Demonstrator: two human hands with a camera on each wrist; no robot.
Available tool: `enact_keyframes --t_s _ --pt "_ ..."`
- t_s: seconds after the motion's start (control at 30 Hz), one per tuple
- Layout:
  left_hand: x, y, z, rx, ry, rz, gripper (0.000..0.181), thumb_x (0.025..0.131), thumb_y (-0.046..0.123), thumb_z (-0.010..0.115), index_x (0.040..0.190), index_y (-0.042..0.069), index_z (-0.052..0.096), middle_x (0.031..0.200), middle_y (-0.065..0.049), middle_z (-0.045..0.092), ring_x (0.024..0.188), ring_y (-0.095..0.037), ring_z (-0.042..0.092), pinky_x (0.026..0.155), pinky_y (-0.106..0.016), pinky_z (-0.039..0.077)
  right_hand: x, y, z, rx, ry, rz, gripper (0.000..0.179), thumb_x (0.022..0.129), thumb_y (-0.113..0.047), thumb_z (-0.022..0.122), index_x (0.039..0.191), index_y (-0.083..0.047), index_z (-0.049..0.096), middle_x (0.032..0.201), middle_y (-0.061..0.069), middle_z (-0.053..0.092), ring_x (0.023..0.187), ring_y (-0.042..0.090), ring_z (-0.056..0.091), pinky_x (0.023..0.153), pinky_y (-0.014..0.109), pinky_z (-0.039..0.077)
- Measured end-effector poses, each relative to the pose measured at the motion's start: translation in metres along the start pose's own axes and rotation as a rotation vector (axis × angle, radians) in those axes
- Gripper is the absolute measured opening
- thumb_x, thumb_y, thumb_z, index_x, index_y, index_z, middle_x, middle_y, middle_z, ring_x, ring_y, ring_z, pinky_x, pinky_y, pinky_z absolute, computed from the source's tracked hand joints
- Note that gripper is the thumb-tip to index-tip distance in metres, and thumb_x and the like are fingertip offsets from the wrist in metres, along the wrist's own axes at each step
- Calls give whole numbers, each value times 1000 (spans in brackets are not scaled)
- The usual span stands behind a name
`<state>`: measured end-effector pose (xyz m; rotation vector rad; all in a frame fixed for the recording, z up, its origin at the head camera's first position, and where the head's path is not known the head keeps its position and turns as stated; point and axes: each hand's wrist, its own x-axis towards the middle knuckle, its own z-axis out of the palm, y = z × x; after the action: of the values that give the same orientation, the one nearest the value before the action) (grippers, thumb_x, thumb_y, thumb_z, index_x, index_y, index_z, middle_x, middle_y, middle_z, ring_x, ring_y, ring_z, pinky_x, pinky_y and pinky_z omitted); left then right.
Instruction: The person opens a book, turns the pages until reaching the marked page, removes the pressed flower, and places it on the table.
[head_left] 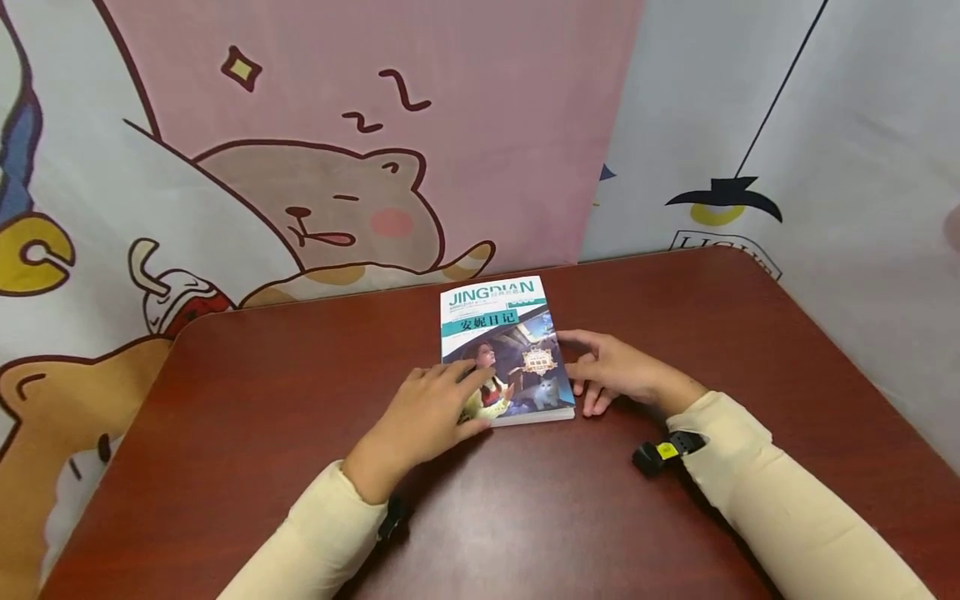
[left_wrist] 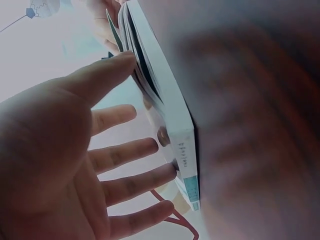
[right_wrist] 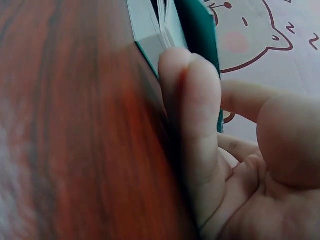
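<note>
Tbl [head_left: 300, 375] is carrying the bk [head_left: 507, 354] mid-top, cover [right_wrist: 199, 35] gaping a bit at R edge. L hand [head_left: 420, 417] is lying straight-fingered over bk's near L corner; R hand [head_left: 622, 368] is crooking fingers at R edge, pinching or not, can't tell. Risk: if L's pressing while R's lifting, cover could be creasing.

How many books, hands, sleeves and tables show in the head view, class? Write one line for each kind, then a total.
Book: 1
Hands: 2 (left hand, right hand)
Sleeves: 2 (left sleeve, right sleeve)
Table: 1
Total: 6
</note>
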<state>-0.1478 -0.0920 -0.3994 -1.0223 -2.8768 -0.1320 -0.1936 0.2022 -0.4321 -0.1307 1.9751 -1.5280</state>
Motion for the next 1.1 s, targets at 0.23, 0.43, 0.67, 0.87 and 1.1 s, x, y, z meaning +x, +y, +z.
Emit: enact_keyframes --t_s 0.23,0.43,0.67,0.87,1.1 --pt "2 1 -1 0 3 7 67 78 60 59 134 26 47 129 -4 54 109 -28 58 86 -50 46 1 3 0 13 -1 -15 71 86 -14 63 144 -26 23 73 17 56 52 28 65 51 45 53" --pt "2 0 -3 5 7 -9 67 78 60 59 135 29 45 132 -3 52 114 -27 55 91 -51 43 2 2 0 -10 16 -38 72 85 -13 64 144 -25 24 72 15 56 52 29 65 50 44 53" --pt "2 -2 -6 38 78 92 66 78 54 64 135 26 45 133 -3 52 117 -24 53 92 -49 42 1 -1 1 -17 7 -34 72 86 -11 62 145 -24 22 73 16 56 53 30 65 50 46 53" --pt "5 -2 -8 99 170 228 66 76 44 71 134 25 46 128 -2 56 114 -21 54 90 -44 43 3 0 0 -19 23 -38 74 84 -14 65 144 -25 23 72 16 56 53 30 65 50 46 53" --pt "6 1 -12 104 179 280 67 76 37 72 136 27 43 126 0 56 112 -21 55 88 -43 44 2 0 0 -33 25 -26 74 84 -17 66 144 -25 24 73 16 56 54 30 65 51 46 53"
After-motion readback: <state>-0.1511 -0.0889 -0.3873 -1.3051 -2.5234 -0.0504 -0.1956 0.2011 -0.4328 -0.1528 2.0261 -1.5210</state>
